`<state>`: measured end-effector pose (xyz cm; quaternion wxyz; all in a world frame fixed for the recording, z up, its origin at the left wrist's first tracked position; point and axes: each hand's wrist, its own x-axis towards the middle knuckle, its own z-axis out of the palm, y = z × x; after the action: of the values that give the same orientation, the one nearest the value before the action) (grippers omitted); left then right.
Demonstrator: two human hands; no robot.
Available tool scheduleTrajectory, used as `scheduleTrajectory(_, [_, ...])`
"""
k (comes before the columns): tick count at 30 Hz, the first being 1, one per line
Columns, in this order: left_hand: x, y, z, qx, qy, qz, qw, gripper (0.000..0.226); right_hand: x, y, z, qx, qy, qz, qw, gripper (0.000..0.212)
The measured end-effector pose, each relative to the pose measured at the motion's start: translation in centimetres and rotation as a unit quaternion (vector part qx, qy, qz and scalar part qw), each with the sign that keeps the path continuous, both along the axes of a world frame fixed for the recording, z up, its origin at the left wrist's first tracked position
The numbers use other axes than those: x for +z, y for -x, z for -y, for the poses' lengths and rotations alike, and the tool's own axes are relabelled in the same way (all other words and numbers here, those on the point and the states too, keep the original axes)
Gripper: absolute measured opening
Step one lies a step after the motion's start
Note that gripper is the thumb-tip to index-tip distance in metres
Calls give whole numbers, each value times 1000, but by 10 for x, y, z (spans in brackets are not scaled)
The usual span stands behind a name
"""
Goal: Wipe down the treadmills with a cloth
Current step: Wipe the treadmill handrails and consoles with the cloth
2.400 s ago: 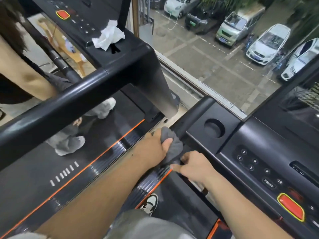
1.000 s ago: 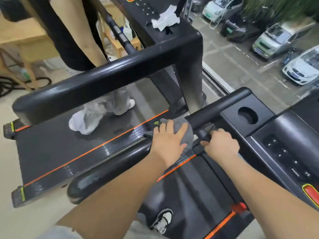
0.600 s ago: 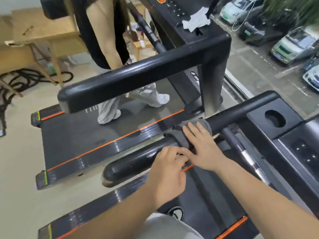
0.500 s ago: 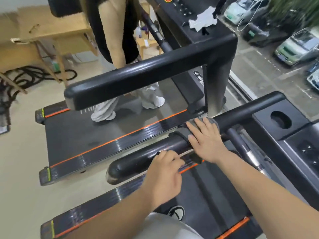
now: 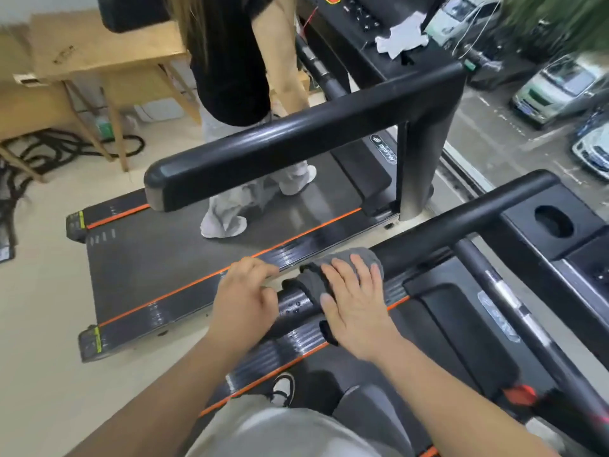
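**A:** From the head camera, where's the cloth?

**B:** The grey cloth point(image 5: 311, 282) is draped over the handrail point(image 5: 445, 225) of the near treadmill point(image 5: 461, 324), towards the bar's free end. The right hand point(image 5: 354, 305) lies flat on it, fingers straight, pressing it onto the bar.

**A:** And the other one?

**B:** The left hand point(image 5: 245, 291) is just beside the cloth. Its fingers are curled over the handrail's free end and it holds no cloth. It looks like a brace.

**A:** How far along is the job?

**B:** Early, I'd judge. Small droplets point(image 5: 293, 306) sit on the bar between the two hands, so that stretch looks freshly wiped. I can't tell whether the length running up to the console point(image 5: 527, 232) has been done.

**A:** What's left, then?

**B:** Probably the rest of this rail and the console. There's also the second treadmill point(image 5: 164, 258), where another person point(image 5: 230, 61) is standing. A white rag point(image 5: 402, 37) lies on that machine's panel, though I can't tell whether anything there has been wiped.
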<state>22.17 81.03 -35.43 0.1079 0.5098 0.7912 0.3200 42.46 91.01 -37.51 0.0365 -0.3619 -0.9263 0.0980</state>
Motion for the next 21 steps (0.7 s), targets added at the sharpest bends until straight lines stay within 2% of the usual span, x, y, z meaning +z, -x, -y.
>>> scheduleTrajectory(2, [-4, 9, 2, 15, 8, 26, 1000, 42, 6, -22, -38, 42, -46, 22, 998, 51])
scheduleTrajectory(3, [-7, 11, 5, 28, 15, 40, 999, 42, 8, -32, -59, 30, -59, 33, 997, 50])
scheduleTrajectory(7, [-10, 16, 14, 47, 13, 86, 995, 43, 4, -30, -91, -126, -77, 42, 988, 47])
scheduleTrajectory(11, [-15, 24, 20, 85, 24, 135, 987, 45, 4, 13, -37, -198, -98, -11, 975, 45])
scheduleTrajectory(14, [-18, 32, 29, 92, 19, 132, 987, 45, 4, 51, 33, -137, -52, -20, 989, 48])
scheduleTrajectory(16, [-22, 37, 34, 111, 6, 135, 985, 42, 0, 61, 67, -52, -26, -6, 998, 52])
scheduleTrajectory(19, [-26, 43, 36, 125, -1, 150, 981, 47, 11, 41, 39, 111, -42, 1, 993, 52])
scheduleTrajectory(21, [-28, 46, 36, 119, -8, 151, 981, 49, 15, 24, -3, 152, -68, 11, 986, 50])
